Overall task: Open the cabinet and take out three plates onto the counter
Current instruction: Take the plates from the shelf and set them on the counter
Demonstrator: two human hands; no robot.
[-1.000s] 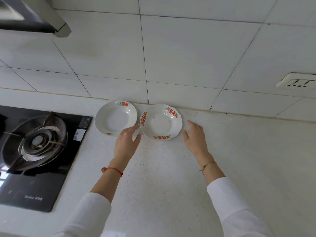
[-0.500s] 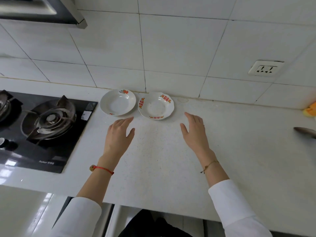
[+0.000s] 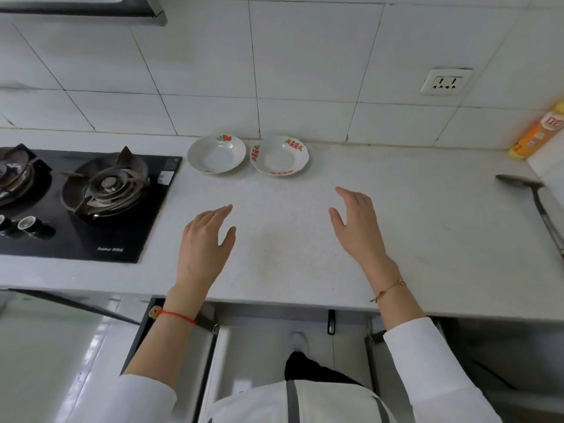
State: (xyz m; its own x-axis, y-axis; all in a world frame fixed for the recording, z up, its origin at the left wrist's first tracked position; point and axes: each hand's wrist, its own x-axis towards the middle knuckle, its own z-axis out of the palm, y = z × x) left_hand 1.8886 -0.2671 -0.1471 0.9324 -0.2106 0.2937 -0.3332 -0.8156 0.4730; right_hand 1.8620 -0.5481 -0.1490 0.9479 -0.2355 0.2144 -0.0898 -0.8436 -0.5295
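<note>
Two glossy plates (image 3: 216, 154) (image 3: 279, 155) sit beyond both hands (image 3: 207, 239) (image 3: 357, 227), fingers spread, empty.

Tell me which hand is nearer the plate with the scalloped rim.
The right hand, though narrowly. It hovers in front of the scalloped plate, a little to its right; the left hand is farther back and to the plate's left. Neither touches it.

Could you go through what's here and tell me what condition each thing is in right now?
Left plate: upright on counter, empty.
Right plate: upright beside it, empty.
Left hand: open, holds nothing.
Right hand: open, holds nothing.
Cabinet doors: swung open under the counter.
Gas burner: no flame visible.
</note>
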